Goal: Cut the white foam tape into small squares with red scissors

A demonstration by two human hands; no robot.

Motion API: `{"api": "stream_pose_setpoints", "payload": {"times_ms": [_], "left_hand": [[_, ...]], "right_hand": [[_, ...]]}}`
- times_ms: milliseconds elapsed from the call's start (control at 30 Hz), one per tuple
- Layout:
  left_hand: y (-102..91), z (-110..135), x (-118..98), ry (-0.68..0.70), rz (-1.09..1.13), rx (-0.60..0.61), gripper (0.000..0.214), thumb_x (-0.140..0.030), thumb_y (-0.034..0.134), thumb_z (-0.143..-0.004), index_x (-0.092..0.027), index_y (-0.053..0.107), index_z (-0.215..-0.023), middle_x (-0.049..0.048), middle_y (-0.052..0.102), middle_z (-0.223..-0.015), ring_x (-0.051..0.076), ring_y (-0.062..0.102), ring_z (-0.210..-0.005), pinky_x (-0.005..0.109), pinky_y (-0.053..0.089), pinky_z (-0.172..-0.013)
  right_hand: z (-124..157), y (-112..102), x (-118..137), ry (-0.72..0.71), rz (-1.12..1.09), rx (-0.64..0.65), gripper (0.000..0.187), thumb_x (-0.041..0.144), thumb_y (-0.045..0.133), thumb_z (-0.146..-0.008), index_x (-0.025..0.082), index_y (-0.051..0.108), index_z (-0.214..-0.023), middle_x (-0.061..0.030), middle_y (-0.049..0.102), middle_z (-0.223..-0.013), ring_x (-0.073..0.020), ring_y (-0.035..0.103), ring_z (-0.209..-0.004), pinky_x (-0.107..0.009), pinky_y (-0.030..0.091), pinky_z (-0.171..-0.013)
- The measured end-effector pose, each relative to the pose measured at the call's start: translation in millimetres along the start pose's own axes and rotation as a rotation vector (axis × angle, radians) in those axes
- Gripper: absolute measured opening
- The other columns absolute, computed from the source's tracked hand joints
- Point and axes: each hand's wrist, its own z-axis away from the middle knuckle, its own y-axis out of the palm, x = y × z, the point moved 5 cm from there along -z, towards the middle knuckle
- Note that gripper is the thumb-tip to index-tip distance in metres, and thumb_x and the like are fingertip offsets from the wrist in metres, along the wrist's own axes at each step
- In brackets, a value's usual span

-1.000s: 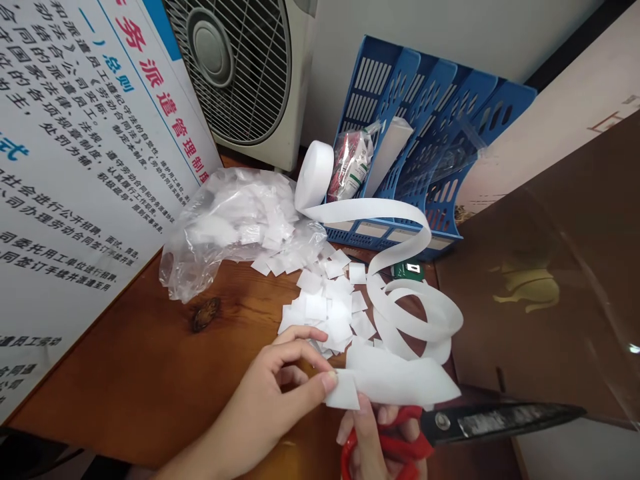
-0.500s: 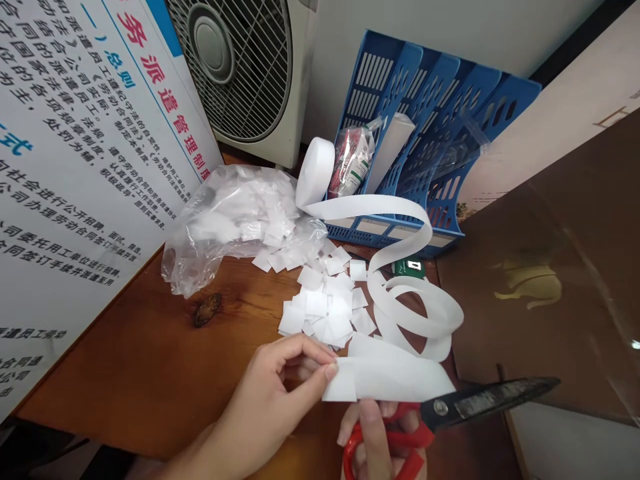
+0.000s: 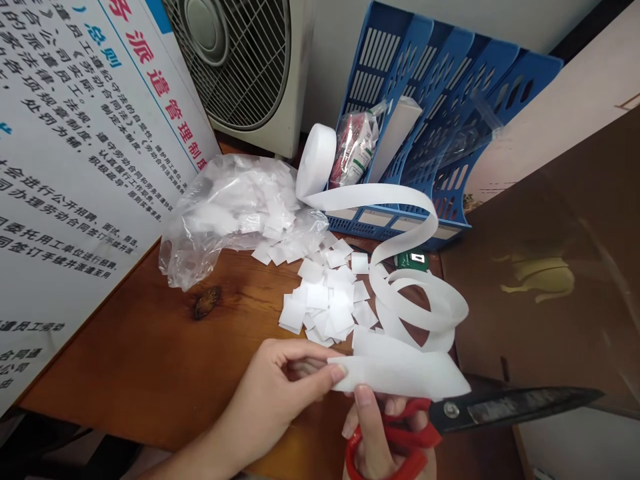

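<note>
My left hand [image 3: 280, 393] pinches the free end of a white strip [image 3: 400, 377] between thumb and fingers. The strip curls back over the table to its roll [image 3: 316, 160], which leans against a blue file rack. My right hand [image 3: 380, 437] grips red-handled scissors [image 3: 505, 407] just below the strip, their dark blades pointing right. A pile of cut white squares [image 3: 325, 300] lies on the wooden table [image 3: 150, 360] beyond my hands.
A clear plastic bag [image 3: 225, 213] with more white squares lies left of the pile. A blue file rack [image 3: 435, 127] and a fan [image 3: 240, 67] stand at the back. A printed board [image 3: 75, 167] leans at left; a brown panel [image 3: 550, 267] stands at right.
The scissors swung a little and the blades now reach further right. My left hand still pinches the strip's end, which has shifted slightly lower and flatter.
</note>
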Motion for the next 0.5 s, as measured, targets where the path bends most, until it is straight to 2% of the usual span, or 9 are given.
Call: {"api": "stream_pose_setpoints", "payload": {"times_ms": [133,300,500], "left_hand": [[-0.7,-1.0,-0.7,-0.027,0.023,0.001,0.022,-0.036,0.082,-0.085,-0.020,0.087,-0.100,0.0051,0.079,-0.075,0.012,0.060,-0.059,0.020,0.047,-0.056],[-0.7,-2.8,-2.5,-0.051,0.094,0.025,0.013,-0.030,0.083,-0.083,-0.021,0.088,-0.093,0.0044,0.082,-0.077,0.011,0.060,-0.057,0.018,0.050,-0.055],[-1.0,-4.0,-1.5,-0.051,0.109,0.029,0.012,-0.029,0.083,-0.084,-0.020,0.088,-0.091,0.0050,0.082,-0.078,0.011,0.062,-0.058,0.018,0.051,-0.056]], "right_hand": [[1.7,0.7,5.3,-0.070,0.067,0.022,0.038,0.029,0.084,-0.081,0.024,0.046,-0.080,0.0128,0.060,-0.054,-0.0046,0.049,-0.034,-0.019,0.039,-0.037],[3.8,-5.9,0.5,-0.021,0.120,0.013,0.039,0.030,0.084,-0.080,0.023,0.046,-0.078,0.0093,0.066,-0.062,-0.0041,0.051,-0.035,-0.019,0.041,-0.038],[4.9,0.2,2.7,0.011,0.063,0.017,0.038,0.026,0.086,-0.080,0.023,0.048,-0.083,0.0116,0.063,-0.063,-0.0028,0.051,-0.038,-0.017,0.042,-0.042]]}}
